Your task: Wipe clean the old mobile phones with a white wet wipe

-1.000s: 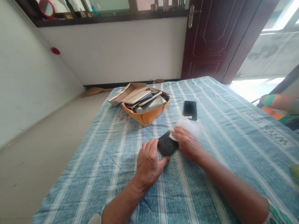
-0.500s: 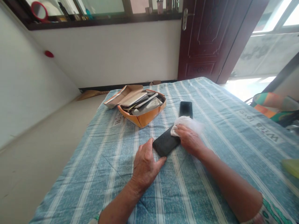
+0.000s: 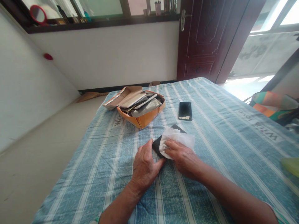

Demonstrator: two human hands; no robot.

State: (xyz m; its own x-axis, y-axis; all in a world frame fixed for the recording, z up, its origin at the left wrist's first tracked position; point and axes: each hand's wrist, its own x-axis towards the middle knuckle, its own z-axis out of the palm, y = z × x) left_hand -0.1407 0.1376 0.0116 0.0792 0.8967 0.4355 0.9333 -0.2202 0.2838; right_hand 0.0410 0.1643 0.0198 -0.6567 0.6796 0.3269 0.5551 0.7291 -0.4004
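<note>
A dark smartphone [image 3: 157, 145] lies flat and slanted on the striped bedspread [image 3: 105, 161]. My left hand [image 3: 145, 163] grips its near left end between thumb and fingers. Pressed onto the phone's face is a white tissue [image 3: 178, 137], held under the bent fingers of my right hand [image 3: 183, 155]. The tissue hides most of the phone's middle; the far corner shows beyond it. Farther off, a second black smartphone [image 3: 185, 109] lies by itself, touched by neither hand.
An open orange cardboard box [image 3: 149, 117] full of old phones and flat devices stands on the bed left of the second phone. Behind are a dark red door [image 3: 205, 46] and a window ledge [image 3: 105, 23] with a red round mirror [image 3: 38, 15]. Something yellow-green [image 3: 291, 166] lies at right.
My right hand has slid the tissue toward me and to the left over the phone, uncovering the second phone's lower end. My left hand has stayed at the phone's near end.
</note>
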